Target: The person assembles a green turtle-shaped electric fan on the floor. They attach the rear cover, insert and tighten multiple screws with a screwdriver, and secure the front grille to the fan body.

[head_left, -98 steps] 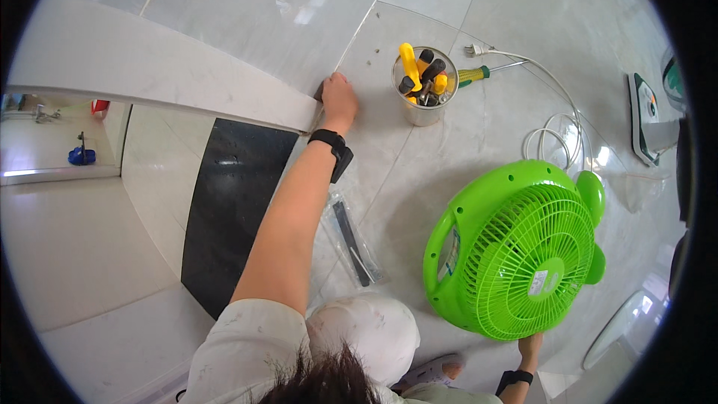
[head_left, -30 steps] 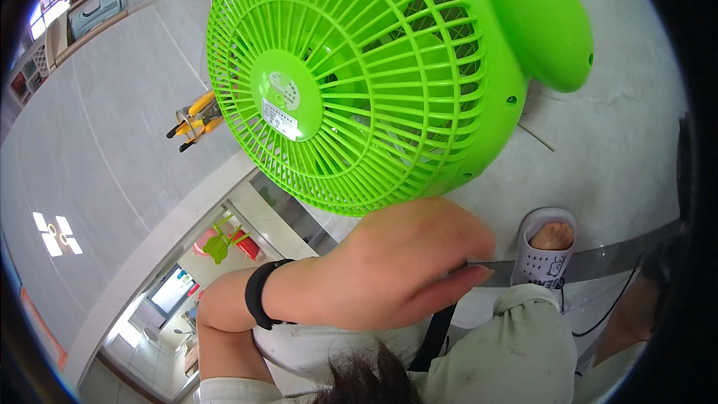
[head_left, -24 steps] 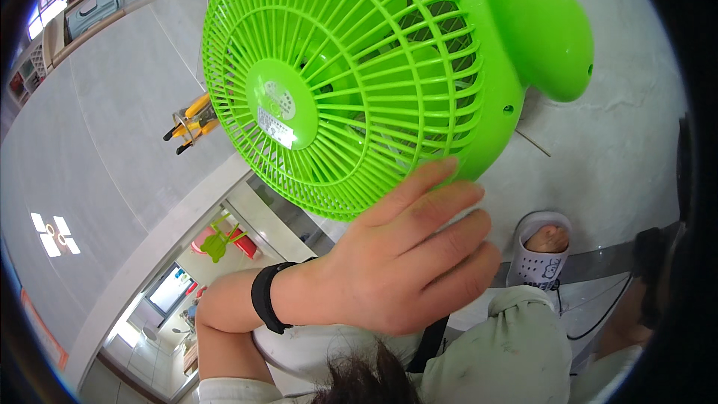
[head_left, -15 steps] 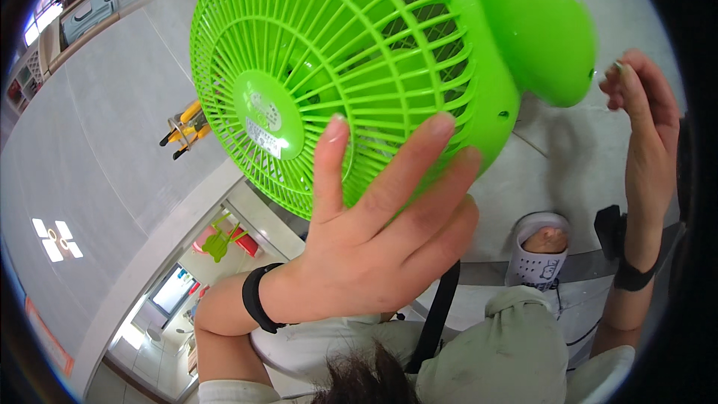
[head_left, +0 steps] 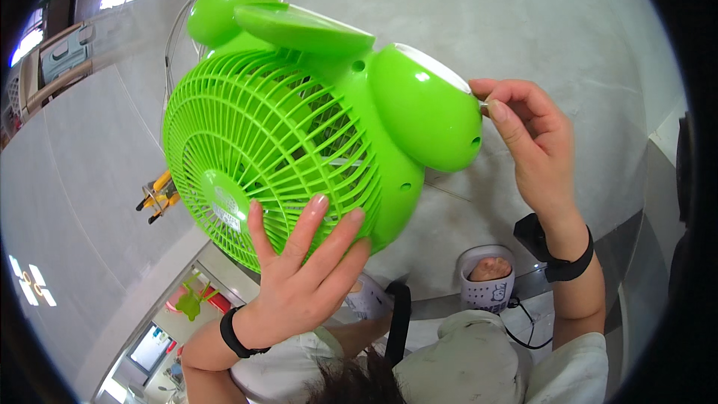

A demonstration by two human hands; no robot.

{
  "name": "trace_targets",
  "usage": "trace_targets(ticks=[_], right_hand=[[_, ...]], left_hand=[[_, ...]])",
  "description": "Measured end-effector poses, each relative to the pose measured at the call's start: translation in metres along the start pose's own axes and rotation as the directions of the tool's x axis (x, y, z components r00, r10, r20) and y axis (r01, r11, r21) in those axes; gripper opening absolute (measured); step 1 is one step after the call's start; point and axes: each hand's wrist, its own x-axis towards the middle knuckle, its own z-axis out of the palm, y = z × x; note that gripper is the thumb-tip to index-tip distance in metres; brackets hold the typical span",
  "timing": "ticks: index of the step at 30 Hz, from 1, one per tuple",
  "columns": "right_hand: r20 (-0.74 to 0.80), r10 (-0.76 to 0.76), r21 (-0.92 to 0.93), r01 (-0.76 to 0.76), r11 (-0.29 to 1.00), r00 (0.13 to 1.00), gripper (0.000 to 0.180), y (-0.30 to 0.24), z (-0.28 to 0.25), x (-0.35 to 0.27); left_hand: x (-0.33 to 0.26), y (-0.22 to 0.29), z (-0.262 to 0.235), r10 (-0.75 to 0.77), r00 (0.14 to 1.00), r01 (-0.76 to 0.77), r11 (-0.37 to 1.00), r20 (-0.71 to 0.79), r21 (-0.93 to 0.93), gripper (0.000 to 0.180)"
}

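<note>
A bright green electric fan (head_left: 344, 202) lies tilted in front of me, its round slotted grille toward my left and its rounded, foot-like base parts toward my right. My left hand (head_left: 303, 277) lies on the lower part of the grille, fingers spread across the ribs. At the side of the right base part (head_left: 426, 112), my right hand (head_left: 535, 138) pinches a small metal screw-like piece (head_left: 484, 107) between thumb and finger. One end of that piece meets the green plastic. Dark holes show in the base nearby.
Yellow-handled pliers (head_left: 159, 196) lie on the grey floor (head_left: 90, 157) left of the fan. A white cord (head_left: 173, 60) loops behind it. My foot in a pale clog (head_left: 488, 280) is below. A storage unit (head_left: 63, 60) stands at the far left.
The fan sits lower and farther left in view, showing more of its base. My right hand has come from apart on the right to the base part, bringing the small piece against it.
</note>
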Motion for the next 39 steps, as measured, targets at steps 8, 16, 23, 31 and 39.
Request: trace_targets(ticks=[8,16,23,31,39], right_hand=[[0.077,0.019,-0.122,-0.010,0.992,0.997,0.010,-0.001,-0.006,-0.003],[-0.036,-0.105,-0.421,0.081,0.903,0.994,0.008,-0.003,-0.008,-0.013],[0.323,-0.375,-0.712,0.484,0.508,0.869,0.019,-0.008,-0.005,-0.037],[0.290,-0.414,-0.757,0.471,0.452,0.863,0.018,-0.012,-0.002,-0.033],[0.221,-0.312,-0.707,0.372,0.601,0.924,0.018,-0.005,-0.003,-0.032]], left_hand=[[-0.002,0.003,0.010,-0.031,0.995,0.023,0.996,-0.095,-0.082,0.014],[-0.010,-0.004,0.018,0.010,0.995,-0.018,0.997,-0.102,-0.076,0.011],[-0.011,-0.006,0.021,0.023,0.993,-0.029,0.998,-0.116,-0.047,0.013],[-0.011,-0.006,0.019,0.029,0.994,-0.037,0.997,-0.104,-0.069,0.014],[-0.011,-0.008,0.020,0.044,0.993,-0.053,0.996,-0.112,-0.077,0.015]])
